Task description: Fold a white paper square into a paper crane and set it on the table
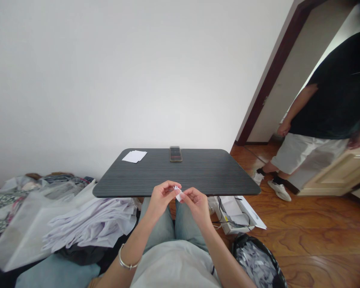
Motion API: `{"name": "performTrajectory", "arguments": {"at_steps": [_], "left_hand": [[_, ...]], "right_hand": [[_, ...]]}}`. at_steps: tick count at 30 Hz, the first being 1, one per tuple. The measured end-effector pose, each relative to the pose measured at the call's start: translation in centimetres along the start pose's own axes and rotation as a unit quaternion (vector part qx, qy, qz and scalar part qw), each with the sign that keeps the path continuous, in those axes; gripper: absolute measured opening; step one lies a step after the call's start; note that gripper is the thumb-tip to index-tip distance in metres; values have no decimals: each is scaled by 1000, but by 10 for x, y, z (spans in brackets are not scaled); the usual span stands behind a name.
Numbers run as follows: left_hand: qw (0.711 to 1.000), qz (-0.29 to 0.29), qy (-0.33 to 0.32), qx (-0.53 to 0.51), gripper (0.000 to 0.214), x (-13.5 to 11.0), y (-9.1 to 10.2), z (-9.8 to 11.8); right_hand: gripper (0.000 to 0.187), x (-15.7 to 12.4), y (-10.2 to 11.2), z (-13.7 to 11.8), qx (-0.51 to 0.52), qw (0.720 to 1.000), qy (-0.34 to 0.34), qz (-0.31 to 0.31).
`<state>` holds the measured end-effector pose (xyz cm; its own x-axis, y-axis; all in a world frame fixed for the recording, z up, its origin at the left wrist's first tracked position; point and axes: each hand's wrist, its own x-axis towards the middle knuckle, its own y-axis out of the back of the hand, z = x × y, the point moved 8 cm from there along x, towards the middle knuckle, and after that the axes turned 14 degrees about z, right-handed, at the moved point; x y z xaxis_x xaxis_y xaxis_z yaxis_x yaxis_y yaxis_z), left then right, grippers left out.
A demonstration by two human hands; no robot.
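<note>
Just in front of the table's near edge, a small folded piece of white paper (pixel 179 194) is pinched between my two hands. My left hand (pixel 164 195) grips its left side with thumb and fingertips. My right hand (pixel 197 201) holds the right side the same way, fingers curled. The exact folds are too small to make out. On the dark table (pixel 150 176) beyond lie a few white paper sheets (pixel 134 156) at the far left. A phone (pixel 175 154) rests near the back edge, around the middle.
Folded white cloth (pixel 93 222) and bagged clothing are heaped at the left. Below right stand a white box (pixel 234 216) with cables and a black bag (pixel 258 260) full of paper scraps. Another person (pixel 333 96) stands by the doorway at the right. A white wall rises behind the table.
</note>
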<state>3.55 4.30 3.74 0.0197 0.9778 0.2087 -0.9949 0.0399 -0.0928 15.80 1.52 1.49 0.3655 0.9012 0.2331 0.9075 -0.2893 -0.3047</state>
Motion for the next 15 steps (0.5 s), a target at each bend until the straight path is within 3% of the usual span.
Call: {"name": "performTrajectory", "arguments": {"at_steps": [15], "left_hand": [[999,36,26,-14,20,2,6,-1]], "right_hand": [[16,-4,1,4,-43,999,32,1]]}}
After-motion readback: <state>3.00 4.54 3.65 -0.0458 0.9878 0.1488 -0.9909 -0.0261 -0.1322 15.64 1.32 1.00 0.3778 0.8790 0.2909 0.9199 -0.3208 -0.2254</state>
